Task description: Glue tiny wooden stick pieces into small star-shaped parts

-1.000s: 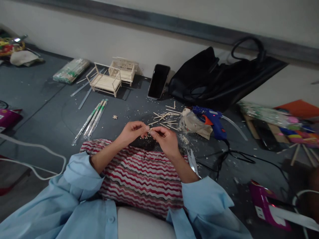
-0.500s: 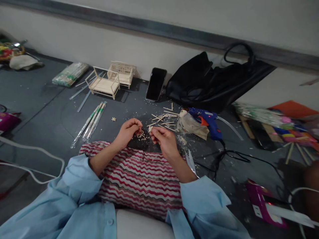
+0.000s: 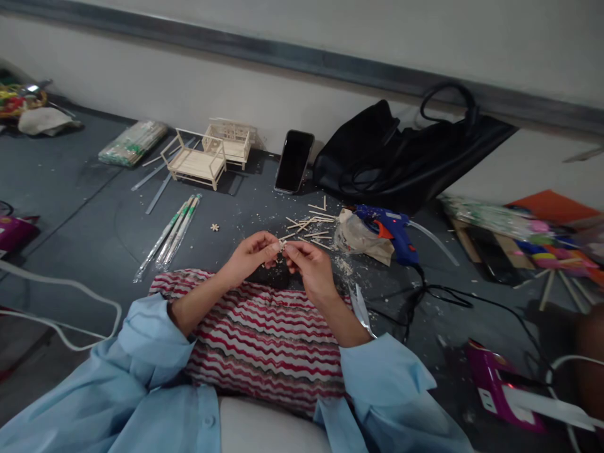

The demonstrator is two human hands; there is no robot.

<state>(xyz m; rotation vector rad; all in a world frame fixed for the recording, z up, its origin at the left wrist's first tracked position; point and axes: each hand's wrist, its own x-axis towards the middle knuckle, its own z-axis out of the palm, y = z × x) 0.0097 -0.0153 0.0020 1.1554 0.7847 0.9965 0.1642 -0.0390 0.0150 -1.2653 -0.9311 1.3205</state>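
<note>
A small pale wooden flower-shaped piece (image 3: 282,245) is pinched between the fingertips of both hands, mostly covered by them. My left hand (image 3: 255,251) closes on it from the left, my right hand (image 3: 309,261) from the right. Beneath the hands lie a dark pad (image 3: 274,277) and small wood bits, partly hidden. A similar wooden flower (image 3: 215,227) rests on the table to the left. Just beyond my right hand are several thin wooden sticks (image 3: 311,221) among crumbs.
Two miniature wooden furniture frames (image 3: 197,168) stand near the wall, beside a propped phone (image 3: 294,161) and a black bag (image 3: 372,157). A blue glue gun (image 3: 399,233) rests on the right, with scissors (image 3: 361,308) nearer. Wrapped stick bundles (image 3: 172,236) lie left.
My left hand has moved right and now meets the right hand at the small wooden flower piece, which earlier only the right hand held.
</note>
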